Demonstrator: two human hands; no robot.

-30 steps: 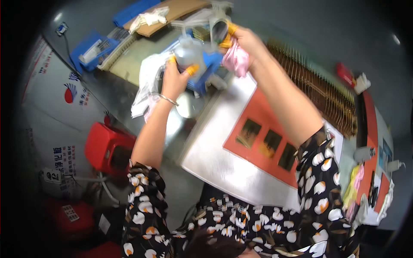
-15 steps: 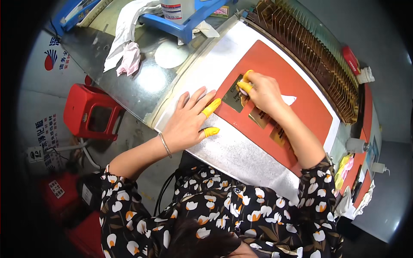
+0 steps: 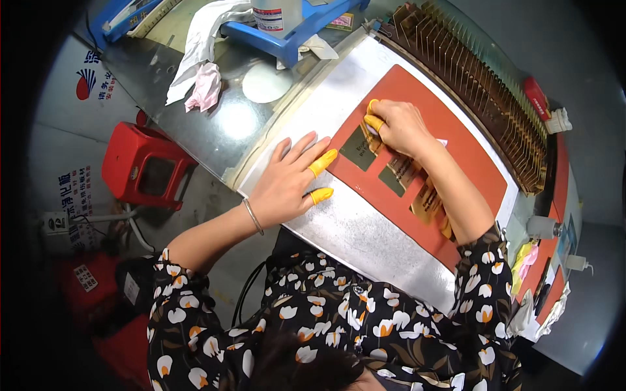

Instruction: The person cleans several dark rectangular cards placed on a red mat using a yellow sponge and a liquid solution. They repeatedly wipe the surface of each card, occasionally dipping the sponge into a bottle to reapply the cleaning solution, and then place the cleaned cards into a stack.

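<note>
Gold plates [image 3: 357, 150] on a red mat [image 3: 450, 114], your right hand [image 3: 398, 127] at the end one

Your right hand is over the row of plates, its fingers curled and pinched on a pale cloth [image 3: 443, 142]. Most of the cloth is hidden under the hand; a corner shows beside your wrist. Your fingertips are at the far edge of the leftmost plate, which bears dark lettering. The plates lie in a slanting row on the mat, the last ones partly covered by your forearm.

Your left hand [image 3: 283, 179] grasps nothing: it lies palm down, fingers spread, on the pale board [image 3: 352, 221], just beside the mat's left edge. Yellow finger cots [image 3: 323, 163] cover thumb and forefinger on both hands, and a bracelet [image 3: 253, 216] rings your left wrist.

Beyond the mat, a rack [image 3: 469, 91] holds many upright gold sheets. Up to your left stand a blue tray [image 3: 264, 42] with a bottle [image 3: 277, 16] in it, a crumpled pink cloth [image 3: 205, 88] and a white disc [image 3: 267, 83]. A red stool [image 3: 120, 159] stands on the floor, left of the table.
</note>
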